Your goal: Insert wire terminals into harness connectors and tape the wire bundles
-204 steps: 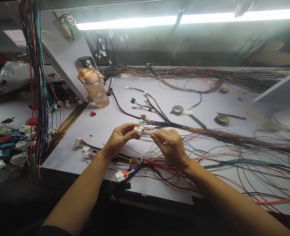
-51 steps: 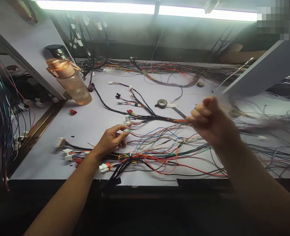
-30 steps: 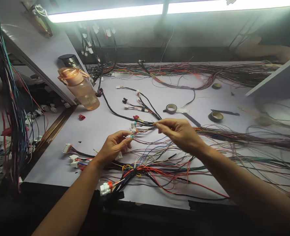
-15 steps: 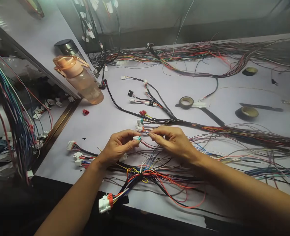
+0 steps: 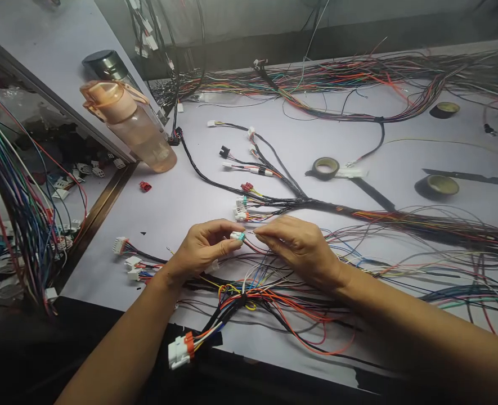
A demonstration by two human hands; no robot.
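Left hand point(image 5: 209, 246), fingers closed on a small white-and-teal connector point(image 5: 237, 236), held above the middle of the surface point(image 5: 181, 205). Right hand point(image 5: 301, 247) just right of it, fingertips pinched on a thin wire point(image 5: 251, 232), tip pointing at connector. Can't tell if wire tip touches it. Reddish wires run from the connector's right side.

Black-taped harness point(image 5: 331, 208) just beyond the hands, branches fanning left and far, loose wires going right. Second wire bundle point(image 5: 243, 301) nearer, below the hands; its white-and-orange connector point(image 5: 180, 350) at the near edge. White multi-pin connector point(image 5: 120, 246) left of left hand.

Far left: tilted bottle point(image 5: 141, 135), small red connector point(image 5: 145, 186) nearer than it. Right of the harness branches: tape roll point(image 5: 333, 171); another tape roll point(image 5: 438, 183) farther right, beside a dark blade-shaped item point(image 5: 463, 175). Hanging wires point(image 5: 18, 197) at left. Long wire pile point(image 5: 324, 79) along the far side.
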